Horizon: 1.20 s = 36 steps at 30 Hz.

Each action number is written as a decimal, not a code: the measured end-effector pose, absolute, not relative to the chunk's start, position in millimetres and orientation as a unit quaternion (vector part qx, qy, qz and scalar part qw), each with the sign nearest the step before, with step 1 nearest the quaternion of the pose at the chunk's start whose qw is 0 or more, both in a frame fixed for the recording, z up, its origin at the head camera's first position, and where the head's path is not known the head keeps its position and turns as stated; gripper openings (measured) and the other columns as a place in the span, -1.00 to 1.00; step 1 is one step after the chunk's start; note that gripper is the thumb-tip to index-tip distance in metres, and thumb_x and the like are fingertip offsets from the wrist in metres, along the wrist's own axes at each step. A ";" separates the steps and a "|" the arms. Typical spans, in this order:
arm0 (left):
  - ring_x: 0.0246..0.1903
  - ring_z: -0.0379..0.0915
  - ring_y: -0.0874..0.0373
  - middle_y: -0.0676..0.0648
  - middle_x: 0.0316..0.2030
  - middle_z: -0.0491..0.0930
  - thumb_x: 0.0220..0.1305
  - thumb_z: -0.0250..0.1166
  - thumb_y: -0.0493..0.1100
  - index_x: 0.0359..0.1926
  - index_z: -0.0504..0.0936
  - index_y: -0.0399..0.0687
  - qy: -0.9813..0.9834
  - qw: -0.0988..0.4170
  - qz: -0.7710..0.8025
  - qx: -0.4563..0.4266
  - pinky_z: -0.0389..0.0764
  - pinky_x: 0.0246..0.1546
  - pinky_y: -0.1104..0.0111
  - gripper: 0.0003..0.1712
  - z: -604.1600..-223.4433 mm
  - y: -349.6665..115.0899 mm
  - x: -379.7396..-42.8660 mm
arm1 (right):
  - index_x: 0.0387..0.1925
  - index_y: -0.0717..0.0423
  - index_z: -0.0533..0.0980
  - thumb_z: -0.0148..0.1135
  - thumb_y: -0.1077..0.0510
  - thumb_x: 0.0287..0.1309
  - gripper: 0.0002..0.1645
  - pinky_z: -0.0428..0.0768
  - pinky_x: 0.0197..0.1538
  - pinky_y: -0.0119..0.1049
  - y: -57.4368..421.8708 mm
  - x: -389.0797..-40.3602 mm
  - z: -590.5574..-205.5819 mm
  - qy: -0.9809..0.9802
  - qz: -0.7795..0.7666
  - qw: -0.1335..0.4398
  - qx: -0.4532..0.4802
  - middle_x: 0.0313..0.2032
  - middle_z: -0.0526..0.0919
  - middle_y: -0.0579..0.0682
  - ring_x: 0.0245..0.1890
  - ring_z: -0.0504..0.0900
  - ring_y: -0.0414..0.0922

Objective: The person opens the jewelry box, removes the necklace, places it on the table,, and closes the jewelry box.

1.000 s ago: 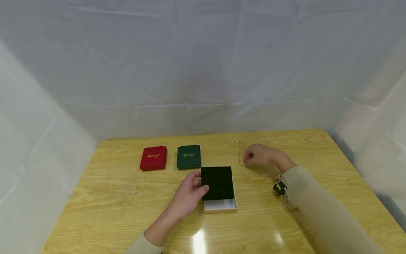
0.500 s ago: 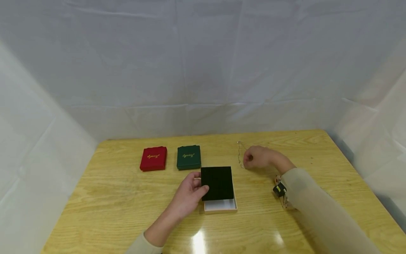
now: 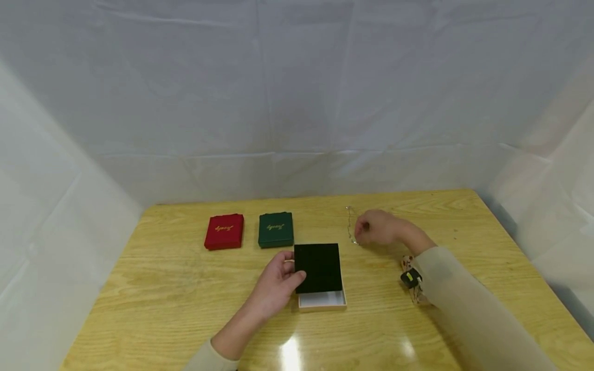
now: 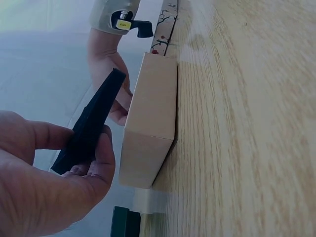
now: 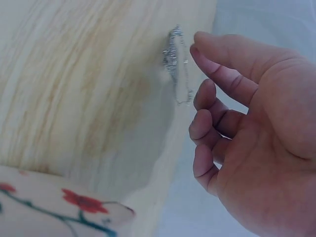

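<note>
My left hand (image 3: 278, 286) pinches a square black pad (image 3: 317, 268) between thumb and fingers. The pad (image 4: 91, 121) is tilted above a shallow pinkish box (image 3: 322, 308), whose white inside shows at the near edge. My right hand (image 3: 378, 226) is beside a thin silver chain (image 3: 350, 226) that lies on the table. In the right wrist view the thumb and index fingertips are together, other fingers curled, close to the chain (image 5: 174, 61) with a small gap visible and nothing seen between them. From the head view the fingertips' far side is hidden.
A red jewellery box (image 3: 225, 232) and a green jewellery box (image 3: 276, 230) stand closed at the back left. Under the right forearm lies a floral-patterned box part (image 5: 64, 207), mostly hidden. White cloth (image 3: 297, 103) hangs behind the wooden table (image 3: 185, 288).
The right hand has shifted very slightly beside the chain, and the chain's near end has moved a little. The left hand and the black pad have stayed in place.
</note>
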State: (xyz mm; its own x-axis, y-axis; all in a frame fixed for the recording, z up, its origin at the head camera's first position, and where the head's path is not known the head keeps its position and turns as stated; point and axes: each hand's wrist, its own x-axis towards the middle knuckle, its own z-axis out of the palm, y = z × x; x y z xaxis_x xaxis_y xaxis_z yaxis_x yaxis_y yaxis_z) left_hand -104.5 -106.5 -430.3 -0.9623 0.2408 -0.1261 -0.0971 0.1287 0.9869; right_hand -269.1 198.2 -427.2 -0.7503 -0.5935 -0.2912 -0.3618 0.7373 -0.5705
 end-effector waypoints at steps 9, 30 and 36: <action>0.03 0.67 -0.04 -0.25 0.06 0.71 0.56 0.17 -0.31 0.37 0.32 -0.41 0.739 0.125 0.661 0.042 0.65 0.13 0.14 -0.53 -430.6 -106.2 -106.0 | -0.06 0.13 0.65 0.28 0.20 0.48 -0.89 0.55 -0.05 -0.06 197.4 -254.1 -413.0 0.898 -0.268 0.149 -0.315 -0.15 0.62 -0.03 -0.14 0.53 -0.06; 0.00 0.68 -0.01 -0.24 0.03 0.72 0.55 0.18 -0.29 0.32 0.36 -0.39 0.727 0.136 0.672 0.036 0.62 0.13 0.16 -0.56 -430.1 -104.1 -108.6 | 0.42 -0.02 0.41 0.55 -0.22 0.23 -0.13 0.56 0.19 0.14 177.7 -181.4 -399.3 0.857 -0.363 0.085 -0.355 0.27 0.50 -0.10 0.19 0.50 0.01; 0.01 0.67 -0.01 -0.25 0.05 0.72 0.55 0.19 -0.28 0.32 0.36 -0.39 0.723 0.139 0.676 0.032 0.61 0.15 0.16 -0.55 -430.0 -103.2 -108.6 | 0.56 -0.07 0.26 0.73 -0.14 -0.01 0.19 0.47 0.37 0.10 169.2 -167.0 -406.5 0.857 -0.342 0.082 -0.378 0.45 0.29 -0.04 0.39 0.38 0.03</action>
